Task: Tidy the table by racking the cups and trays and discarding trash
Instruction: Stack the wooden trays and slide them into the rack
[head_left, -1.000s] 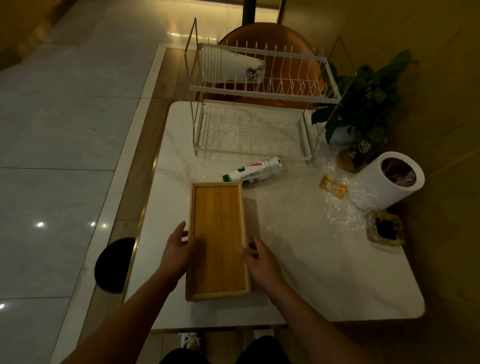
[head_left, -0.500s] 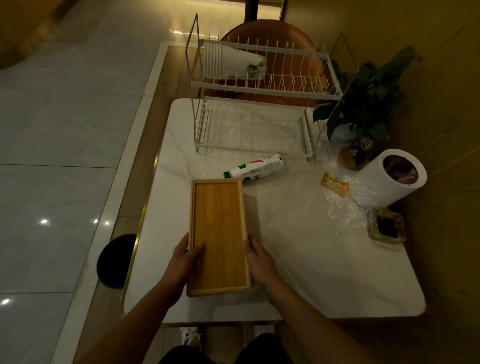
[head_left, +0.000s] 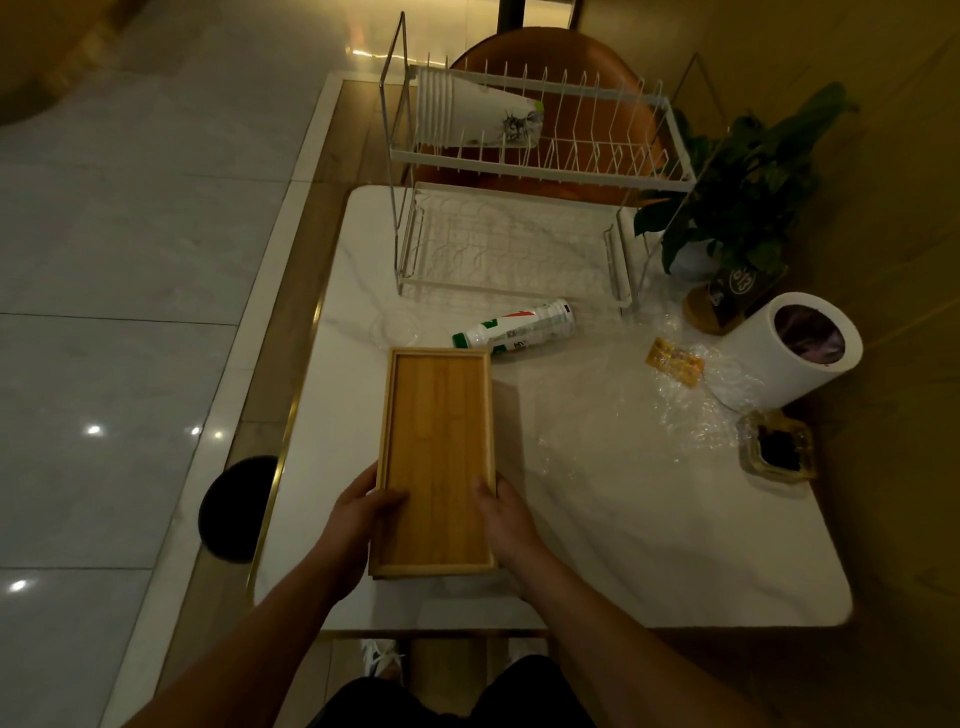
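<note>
A long wooden tray (head_left: 439, 447) is held over the near part of the white table (head_left: 649, 545). My left hand (head_left: 358, 525) grips its left rim with the thumb inside, and my right hand (head_left: 506, 519) grips its right rim. A white two-tier dish rack (head_left: 519, 171) stands at the far end, with a stack of white paper cups (head_left: 478, 117) lying on its upper tier. A white bottle with a green cap (head_left: 514, 330) lies on its side beyond the tray. A yellow wrapper (head_left: 674, 362) rests on crumpled clear plastic (head_left: 680, 415).
A white bin (head_left: 779, 364) lined with a purple bag stands at the right edge, beside a potted plant (head_left: 743, 192) and a wooden sign (head_left: 727, 296). A glass ashtray (head_left: 777, 448) sits near the right edge. A clear lid (head_left: 396, 330) lies left of the bottle. An orange chair (head_left: 550, 52) stands behind the rack.
Both hands closed onto the tray's long rims and slid nearer its near end. The tray's near end has come up off the table.
</note>
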